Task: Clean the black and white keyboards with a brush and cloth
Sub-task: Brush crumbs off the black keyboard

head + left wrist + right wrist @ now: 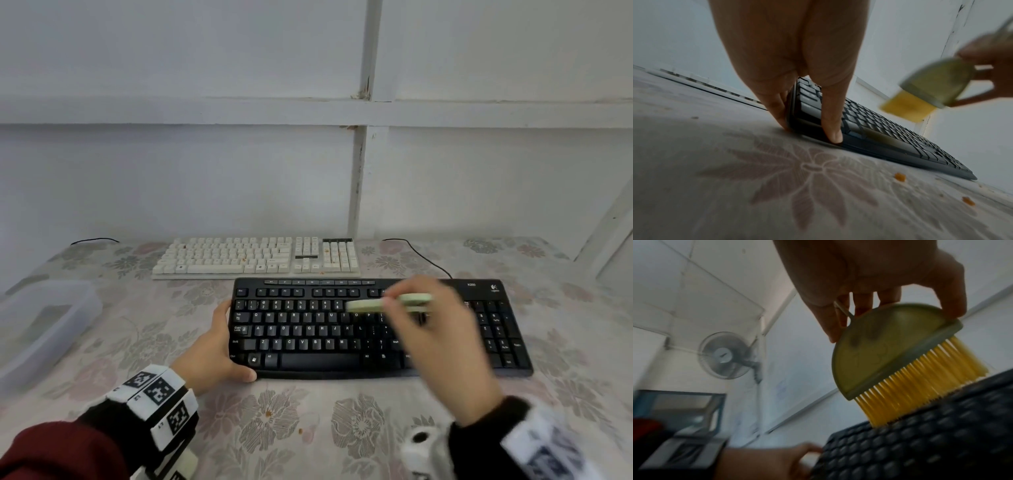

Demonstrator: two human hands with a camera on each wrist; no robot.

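The black keyboard (342,329) lies near me on the flowered tablecloth, and the white keyboard (257,257) lies just behind it with orange crumbs on its keys. My left hand (219,346) grips the black keyboard's left end (809,113), thumb on the front corner and fingers along the side. My right hand (442,339) holds a pale green half-round brush (390,303) with yellow bristles (920,382). The bristles touch the black keys (920,443) around the upper middle rows. The right hand and brush are blurred by motion.
A clear plastic tub (41,325) sits at the table's left edge. Orange crumbs (900,177) lie on the cloth in front of the black keyboard. A black cable (421,257) runs behind it. The wall stands right behind the table.
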